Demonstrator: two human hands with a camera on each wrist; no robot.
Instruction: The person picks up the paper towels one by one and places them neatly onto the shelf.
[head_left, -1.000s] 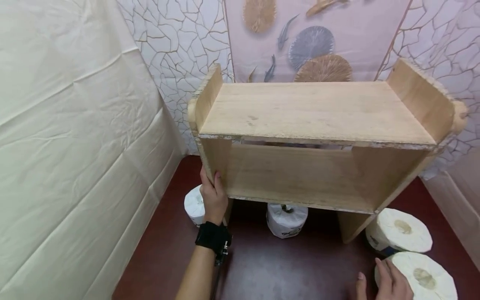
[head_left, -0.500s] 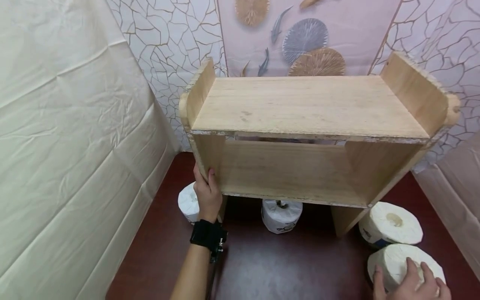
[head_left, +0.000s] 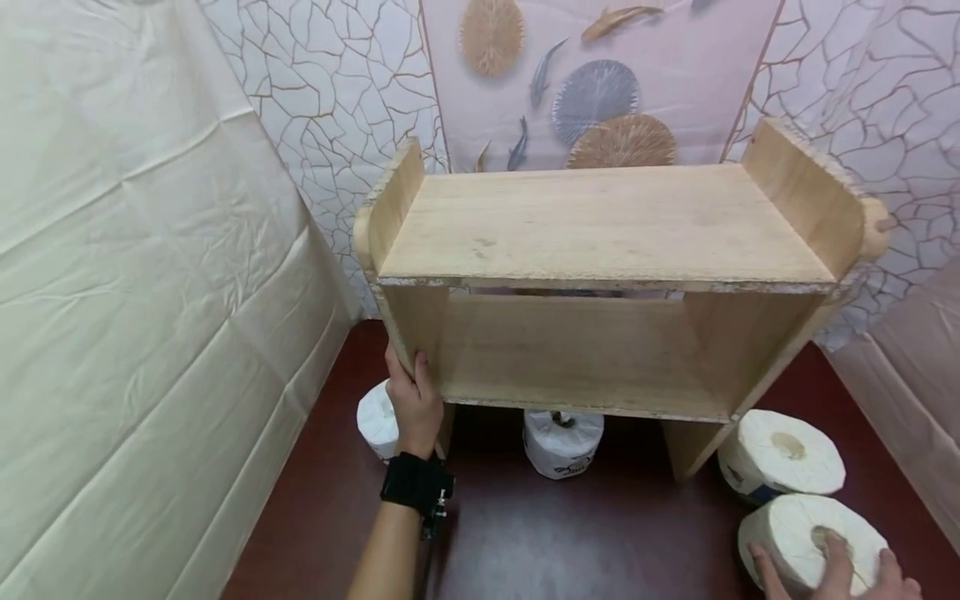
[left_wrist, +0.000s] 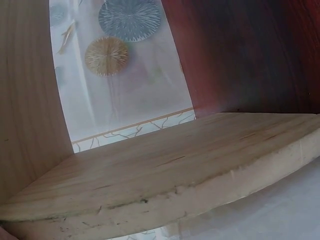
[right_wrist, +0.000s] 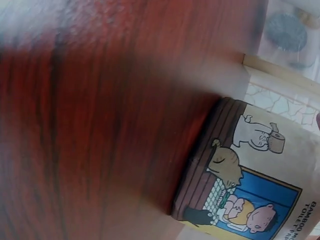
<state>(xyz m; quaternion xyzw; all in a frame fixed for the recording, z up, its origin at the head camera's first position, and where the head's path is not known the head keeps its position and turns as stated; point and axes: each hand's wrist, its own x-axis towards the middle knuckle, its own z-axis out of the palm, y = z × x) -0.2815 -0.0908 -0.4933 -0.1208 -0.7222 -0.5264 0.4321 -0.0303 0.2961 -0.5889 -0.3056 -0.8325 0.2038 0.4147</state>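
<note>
My left hand (head_left: pixel 417 408) grips the edge of the left side panel of a pale wooden shelf unit (head_left: pixel 600 225), with the thumb on the inner face. That panel's curved edge and grain fill the lower part of the left wrist view (left_wrist: pixel 175 165). At the lower right, my right hand (head_left: pixel 843 579) holds the top of a wrapped toilet roll (head_left: pixel 783 537), the thumb on its near left side and a finger at the core hole. The right wrist view shows this toilet roll's (right_wrist: pixel 255 175) printed cartoon wrapper, low over the dark red tabletop.
A second toilet roll (head_left: pixel 810 454) stands just behind the held one, right of the shelf. Another roll (head_left: pixel 562 446) sits beneath the lower board, and one more (head_left: pixel 375 421) is behind my left hand. Pale cloth (head_left: pixel 150 333) hangs along the left of the red tabletop (head_left: pixel 585 533).
My right hand has moved from the left side of the front right toilet roll onto its top and taken hold. The left hand keeps its grip on the shelf; the head view has shifted slightly.
</note>
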